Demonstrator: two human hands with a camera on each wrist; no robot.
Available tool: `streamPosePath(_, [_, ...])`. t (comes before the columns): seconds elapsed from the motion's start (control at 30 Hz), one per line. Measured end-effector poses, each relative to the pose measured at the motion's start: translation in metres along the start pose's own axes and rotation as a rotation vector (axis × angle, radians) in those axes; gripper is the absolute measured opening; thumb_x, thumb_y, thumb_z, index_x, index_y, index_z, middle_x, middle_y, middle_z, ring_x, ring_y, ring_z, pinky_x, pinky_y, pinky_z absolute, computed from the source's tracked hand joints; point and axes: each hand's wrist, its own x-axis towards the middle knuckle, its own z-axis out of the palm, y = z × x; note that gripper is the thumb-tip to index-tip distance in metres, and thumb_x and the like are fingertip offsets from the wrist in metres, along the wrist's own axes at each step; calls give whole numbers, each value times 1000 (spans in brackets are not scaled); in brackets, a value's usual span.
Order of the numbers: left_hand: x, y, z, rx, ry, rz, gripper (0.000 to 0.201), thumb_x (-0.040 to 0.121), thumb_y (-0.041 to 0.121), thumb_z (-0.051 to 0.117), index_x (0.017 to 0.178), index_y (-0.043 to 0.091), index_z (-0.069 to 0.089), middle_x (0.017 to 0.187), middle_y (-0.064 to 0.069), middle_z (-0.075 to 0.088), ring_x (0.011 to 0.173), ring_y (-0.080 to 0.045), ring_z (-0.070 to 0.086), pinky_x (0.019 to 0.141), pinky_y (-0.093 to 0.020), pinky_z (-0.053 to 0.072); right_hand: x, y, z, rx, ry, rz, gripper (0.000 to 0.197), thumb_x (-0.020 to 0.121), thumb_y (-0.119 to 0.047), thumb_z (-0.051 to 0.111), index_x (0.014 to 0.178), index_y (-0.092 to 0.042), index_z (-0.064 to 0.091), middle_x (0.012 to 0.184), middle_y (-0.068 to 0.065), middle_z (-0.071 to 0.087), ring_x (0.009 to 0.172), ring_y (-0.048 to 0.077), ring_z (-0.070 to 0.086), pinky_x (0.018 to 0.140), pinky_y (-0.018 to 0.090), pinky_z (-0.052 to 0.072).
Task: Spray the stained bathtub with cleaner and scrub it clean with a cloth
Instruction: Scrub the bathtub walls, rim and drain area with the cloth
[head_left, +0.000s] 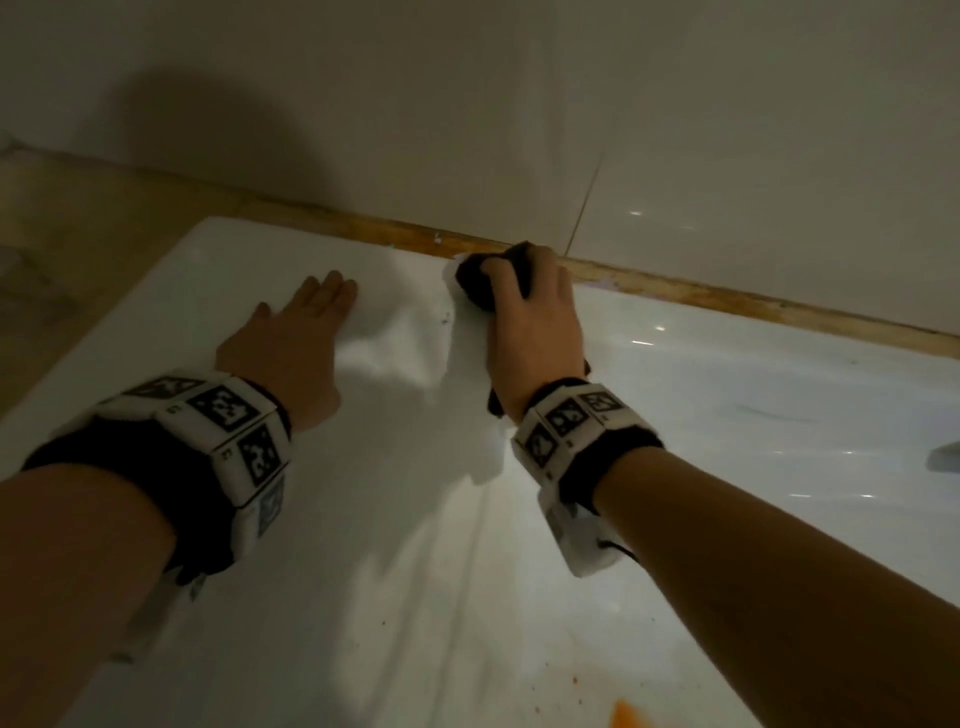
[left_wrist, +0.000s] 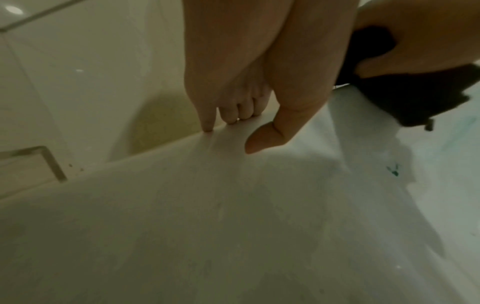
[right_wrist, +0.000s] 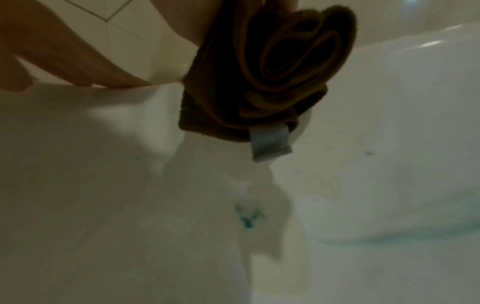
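The white bathtub (head_left: 395, 519) fills the head view, under a tiled wall. My right hand (head_left: 530, 306) grips a bunched dark brown cloth (head_left: 475, 283) and presses it on the tub's far rim, close to the wall. In the right wrist view the cloth (right_wrist: 259, 72) is rolled in folds and a grey tag (right_wrist: 270, 142) hangs from it. My left hand (head_left: 317, 306) rests flat on the tub surface left of the cloth, its fingers (left_wrist: 207, 121) straight and touching the white edge. A small green stain (left_wrist: 393, 170) lies below the cloth, and a blue-green smear (right_wrist: 415, 232) lies further right.
A worn brown strip (head_left: 727, 301) runs between the tub and the wall tiles (head_left: 727, 156). Orange stain marks (head_left: 628, 714) sit at the near bottom of the tub. Faint green streaks (head_left: 769, 410) show on the tub's right side. Beige floor (head_left: 78, 260) lies at the left.
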Motion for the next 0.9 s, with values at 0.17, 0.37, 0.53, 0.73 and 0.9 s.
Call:
streamPosePath(0.17, [0, -2, 0, -12, 16, 1, 90, 89, 9, 51, 148, 18, -16, 156, 3, -20, 146, -12, -10, 118, -34, 4, -22, -29, 37, -13, -203, -215, 51, 84, -11, 62, 132, -12, 44, 136, 20, 37, 115, 38, 38, 87, 43, 47])
streamPosePath(0.37, [-1, -1, 5, 1, 27, 4, 91, 88, 11, 52, 147, 18, -18, 156, 3, -21, 145, -12, -12, 119, -35, 2, -33, -16, 47, -51, -207, -339, 59, 63, -3, 75, 112, -16, 46, 117, 15, 53, 99, 32, 52, 63, 36, 55])
streamPosePath(0.53, [-1, 0, 6, 34, 25, -7, 91, 89, 13, 51, 148, 18, -19, 156, 3, -22, 145, -13, -12, 119, -35, 3, 12, -14, 4, -63, 81, -42, 35, 87, -19, 50, 122, -20, 49, 132, 7, 40, 117, 25, 43, 83, 35, 44])
streamPosePath(0.73, [1, -1, 2, -7, -5, -3, 88, 89, 10, 48, 148, 18, -18, 156, 3, -22, 145, -12, -12, 119, -35, 2, 12, -11, 9, -168, -21, 35, 42, 86, -18, 47, 128, -14, 46, 133, 15, 39, 114, 33, 41, 80, 38, 46])
streamPosePath(0.9, [0, 1, 2, -15, 1, 0, 88, 89, 13, 49, 148, 17, -17, 156, 2, -21, 145, -12, -12, 119, -35, 2, -27, 12, 21, -133, -175, -247, 43, 63, -22, 65, 105, -15, 55, 107, 19, 60, 91, 37, 53, 60, 38, 53])
